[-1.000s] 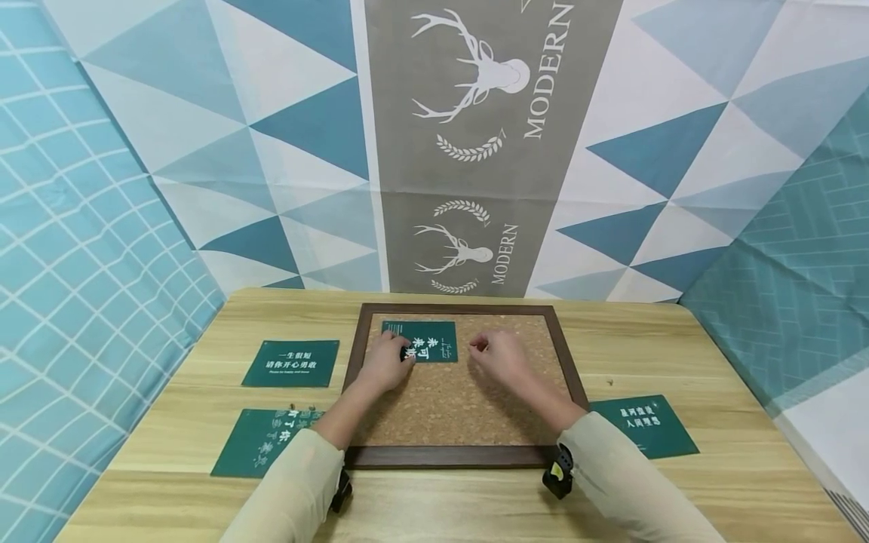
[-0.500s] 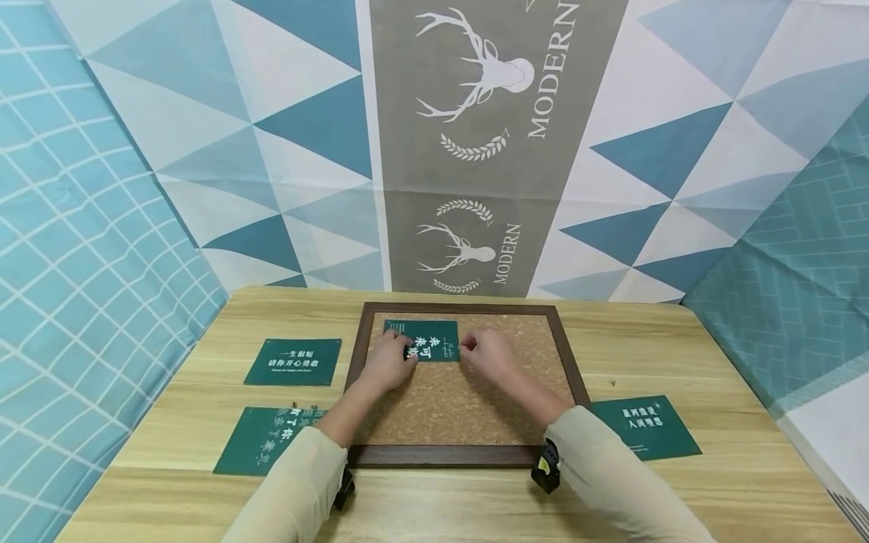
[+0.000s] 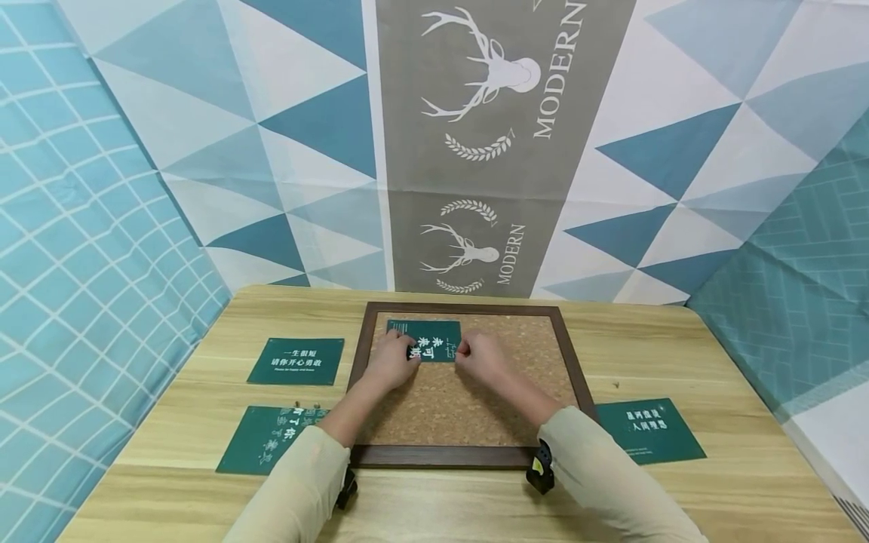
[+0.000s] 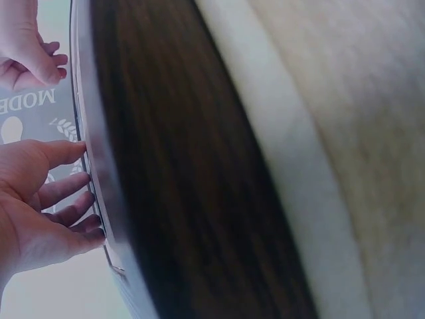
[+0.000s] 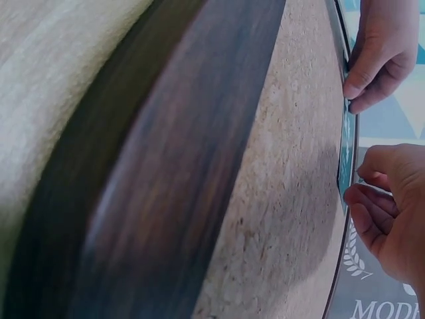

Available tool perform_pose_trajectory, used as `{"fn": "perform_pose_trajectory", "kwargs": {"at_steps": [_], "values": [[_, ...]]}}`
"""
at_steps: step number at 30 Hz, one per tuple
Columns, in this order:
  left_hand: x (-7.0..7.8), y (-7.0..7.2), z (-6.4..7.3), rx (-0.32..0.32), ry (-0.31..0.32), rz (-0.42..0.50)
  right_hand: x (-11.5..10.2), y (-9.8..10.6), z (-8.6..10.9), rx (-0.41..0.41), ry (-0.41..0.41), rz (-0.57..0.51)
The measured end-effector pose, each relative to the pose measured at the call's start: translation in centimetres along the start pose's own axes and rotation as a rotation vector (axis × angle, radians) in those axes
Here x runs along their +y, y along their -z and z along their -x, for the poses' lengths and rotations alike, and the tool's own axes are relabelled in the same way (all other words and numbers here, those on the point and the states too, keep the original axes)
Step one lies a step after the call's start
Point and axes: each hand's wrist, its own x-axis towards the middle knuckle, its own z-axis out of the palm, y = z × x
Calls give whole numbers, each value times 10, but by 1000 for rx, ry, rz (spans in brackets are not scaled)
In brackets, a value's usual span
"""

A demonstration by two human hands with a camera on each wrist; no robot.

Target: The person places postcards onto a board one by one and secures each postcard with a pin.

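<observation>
A dark green card [image 3: 437,332] with white lettering lies on the upper left part of a cork board [image 3: 468,411]. My left hand [image 3: 394,360] rests on the card's left part, fingers spread and thumb at its lower edge. At the card's right edge is my right hand [image 3: 483,357], thumb and forefinger drawn together in a pinch. A tiny pin-like thing seems to be between those fingertips, too small to make out. In the right wrist view, the card [image 5: 346,153] shows as a thin strip beside both hands.
A dark wooden frame [image 3: 448,456] borders the board. Green cards lie on the table at the left [image 3: 296,362], the lower left [image 3: 247,445] and the right [image 3: 655,431]. Tiny pin-like bits sit near the lower-left card [image 3: 296,405] and above the right card [image 3: 616,385].
My right hand has moved left from the bare cork onto the card's right edge. The left hand stays on the card. The view has shifted slightly.
</observation>
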Motion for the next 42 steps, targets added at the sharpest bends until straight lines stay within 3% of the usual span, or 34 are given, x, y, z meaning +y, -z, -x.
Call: {"fn": "perform_pose_trajectory", "kwargs": {"at_steps": [18, 25, 35, 42], "values": [[0, -1, 0, -13, 14, 27, -2, -9, -2, -13, 36, -83], [-2, -2, 0, -12, 11, 36, -4, -12, -3, -3, 38, -69], [-3, -2, 1, -13, 9, 38, -5, -15, -4, -23, 21, -50], [-2, 0, 1, -16, 3, 30, -2, -9, -6, -10, -17, -101]]}}
